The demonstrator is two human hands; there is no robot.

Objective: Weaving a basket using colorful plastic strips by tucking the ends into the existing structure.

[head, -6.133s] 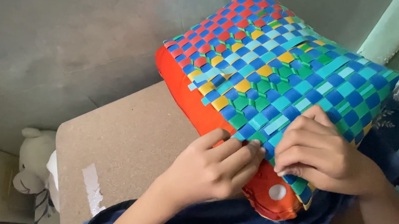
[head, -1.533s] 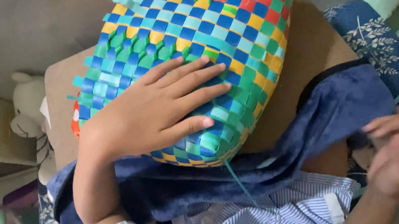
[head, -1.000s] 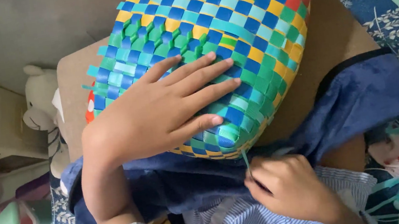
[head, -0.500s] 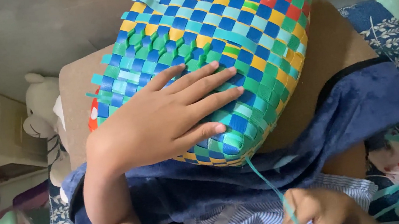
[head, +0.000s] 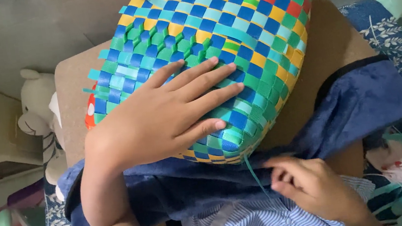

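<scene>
Woven basket lay on desk, long axis near-left to far-right | left hand pressed flat on it, grip apart | right hand grip pinched together on teal strip near basket's near edge

Home: stuffed toy, cluttered floor

Left hand lies flat, fingers spread wide; right hand sits low, fingertips pinched together
</scene>
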